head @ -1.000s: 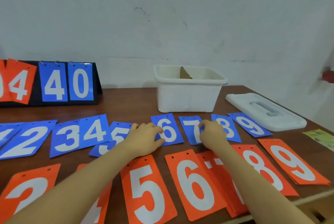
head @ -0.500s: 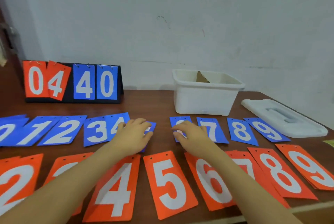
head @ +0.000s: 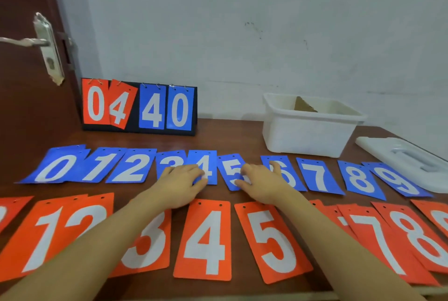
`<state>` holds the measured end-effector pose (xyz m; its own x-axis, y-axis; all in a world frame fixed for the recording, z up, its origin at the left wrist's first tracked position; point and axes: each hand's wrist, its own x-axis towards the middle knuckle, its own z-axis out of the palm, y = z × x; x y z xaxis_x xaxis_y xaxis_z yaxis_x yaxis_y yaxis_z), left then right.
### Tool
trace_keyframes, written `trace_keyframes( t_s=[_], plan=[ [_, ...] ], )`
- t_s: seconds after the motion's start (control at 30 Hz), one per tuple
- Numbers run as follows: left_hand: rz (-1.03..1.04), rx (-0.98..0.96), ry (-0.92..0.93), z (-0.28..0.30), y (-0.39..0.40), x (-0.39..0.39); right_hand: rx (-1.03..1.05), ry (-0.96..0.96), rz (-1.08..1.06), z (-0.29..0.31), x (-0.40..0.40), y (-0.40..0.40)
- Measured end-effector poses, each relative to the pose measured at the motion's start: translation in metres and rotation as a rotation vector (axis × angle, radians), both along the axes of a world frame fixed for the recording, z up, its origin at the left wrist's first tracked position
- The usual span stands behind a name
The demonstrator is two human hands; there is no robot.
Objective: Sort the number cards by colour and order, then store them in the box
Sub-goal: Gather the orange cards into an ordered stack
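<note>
Head view showed the left hand [head: 180,183] resting on the blue 3 and 4 cards [head: 203,167], the right hand [head: 263,183] on the blue 5 card [head: 230,172], fingers loosely flat, probably gathering them in order; the box [head: 308,135] stood behind on the worktop [head: 230,135].

You see blue cards [head: 135,167] and orange cards [head: 206,240], both with white numerals, on a reddish-brown table [head: 230,135]. The box [head: 308,131] and lid [head: 407,157] are white.
</note>
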<state>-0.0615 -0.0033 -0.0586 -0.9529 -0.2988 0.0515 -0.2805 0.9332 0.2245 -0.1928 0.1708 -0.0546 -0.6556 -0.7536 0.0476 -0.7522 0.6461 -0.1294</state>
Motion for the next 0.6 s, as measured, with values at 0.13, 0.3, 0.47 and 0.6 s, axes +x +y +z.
trace_keyframes(
  t_s=[0.13, 0.3, 0.47, 0.6],
  plan=[
    [0.026, -0.085, 0.200, 0.013, -0.004, 0.032, -0.087, 0.101, 0.064, 0.020, 0.040, -0.018],
    [0.174, -0.153, 0.466, 0.016, -0.034, 0.129, -0.333, 0.097, 0.290, 0.033, 0.139, -0.061],
    [0.376, -0.190, 0.458, 0.002, -0.073, 0.220, -0.392, 0.053, 0.464, 0.012, 0.230, -0.119],
    [0.676, -0.160, 0.318, -0.008, -0.115, 0.275, -0.393, 0.057, 0.562, -0.004, 0.283, -0.158]
  ],
)
